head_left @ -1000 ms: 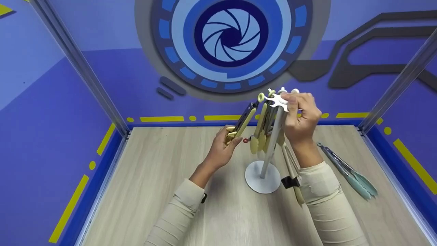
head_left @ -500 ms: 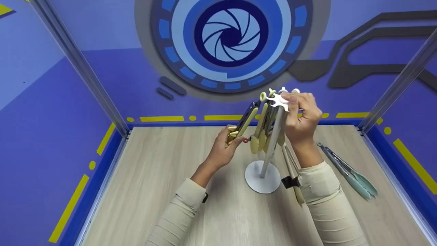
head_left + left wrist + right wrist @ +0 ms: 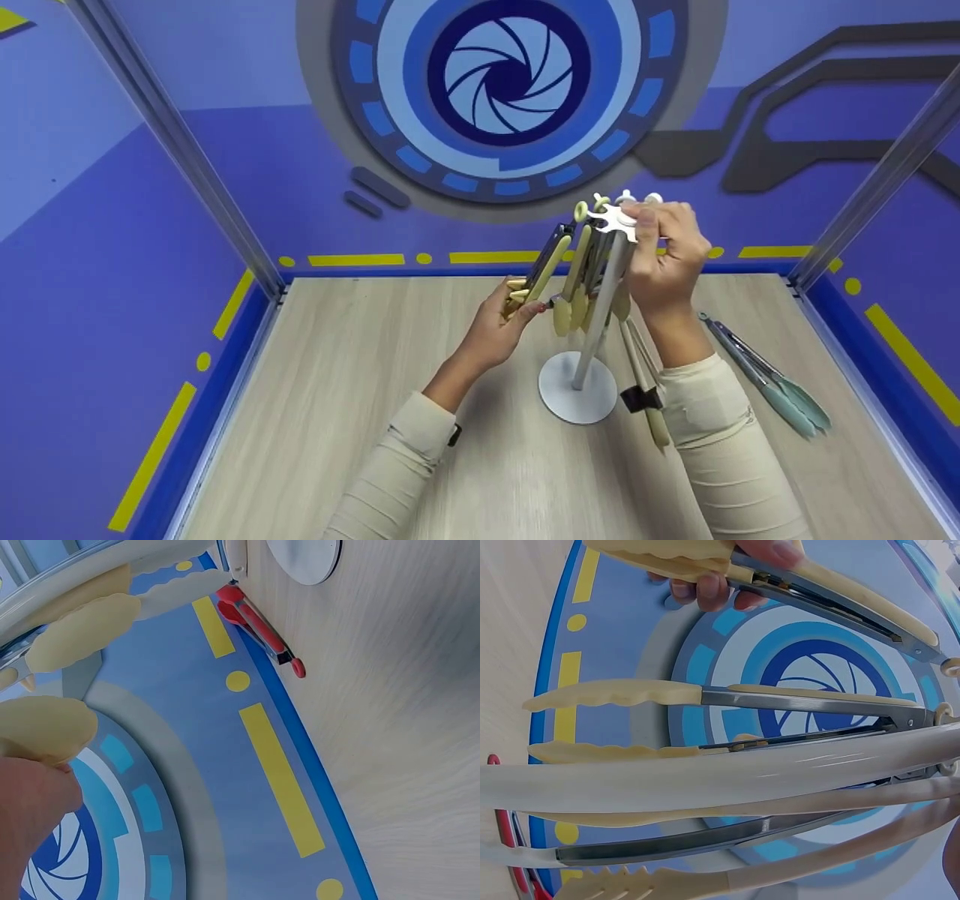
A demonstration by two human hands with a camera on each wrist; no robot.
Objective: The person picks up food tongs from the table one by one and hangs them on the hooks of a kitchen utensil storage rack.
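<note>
My left hand (image 3: 491,330) grips a pair of cream-yellow kitchen tongs (image 3: 551,262) by the lower part, tilted with the ring end up. That ring overlaps a left hook of the white rack top in the head view. My right hand (image 3: 671,262) pinches the top of the utensil stand (image 3: 604,315), a grey pole on a round base. Several other cream tongs (image 3: 615,694) hang from the stand, their lower ends down. In the right wrist view, my left fingers (image 3: 709,591) hold the tongs apart from the hanging ones.
Teal tongs (image 3: 772,382) lie on the table right of my right forearm. Red tongs (image 3: 255,622) lie by the back wall, mostly hidden behind the stand in the head view. A cream utensil (image 3: 656,427) shows beside my right wrist. Blue panels and metal posts enclose the table.
My left hand has moved slightly right, bringing the tongs' ring closer to the rack's hooks. My right hand keeps its hold on the stand's top.
</note>
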